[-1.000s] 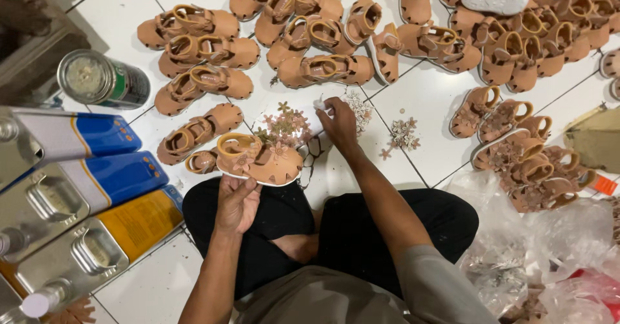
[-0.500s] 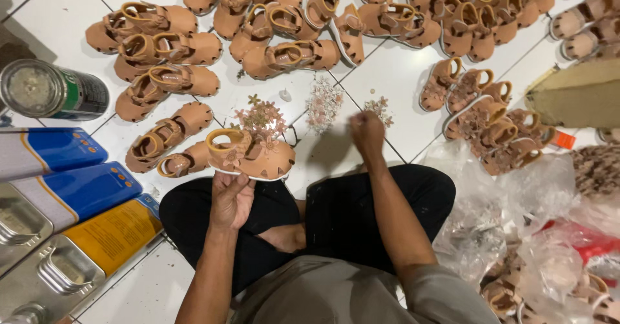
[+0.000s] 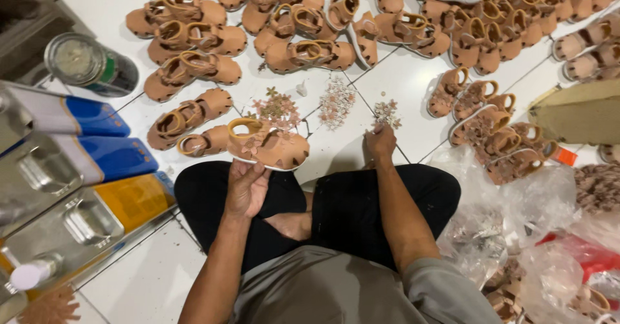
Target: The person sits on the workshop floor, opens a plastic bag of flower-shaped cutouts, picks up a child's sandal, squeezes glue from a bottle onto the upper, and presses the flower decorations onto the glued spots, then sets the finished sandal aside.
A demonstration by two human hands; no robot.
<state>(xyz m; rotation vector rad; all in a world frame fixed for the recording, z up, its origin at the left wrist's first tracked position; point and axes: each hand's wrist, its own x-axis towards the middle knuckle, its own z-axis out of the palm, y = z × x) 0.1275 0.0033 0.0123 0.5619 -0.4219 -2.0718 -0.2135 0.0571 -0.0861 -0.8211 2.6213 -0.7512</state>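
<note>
At the far left the metal cans [image 3: 84, 162] with blue and yellow labels lay side by side on the white tiled floor [image 3: 336, 149], and a round tin [image 3: 87, 62] lay tipped beyond them; a careless knee or elbow might have knocked these, and anything that ran out of them would have reached the nearest sandals. The left hand [image 3: 247, 185] was closed around the near edge of a tan sandal [image 3: 268, 146], holding it flat above the lap; the grasp took only the rim of the sole, so the sandal could have tipped forward and shed any loose ornament on it. Just beyond lay three small piles of flower trims: a pink pile [image 3: 276, 107], a paler pile [image 3: 337, 101] and a smaller pile [image 3: 386, 113]; they lay close together and could have mixed if brushed. The right hand [image 3: 380, 142] reached down to the smaller pile, fingertips pinched at its edge; whether it held a piece I could not tell; a clumsy pinch might have scattered the pieces or lifted several at once. To the right, clear plastic bags [image 3: 516, 214] crowded the leg, and could have swallowed a dropped trim.
</note>
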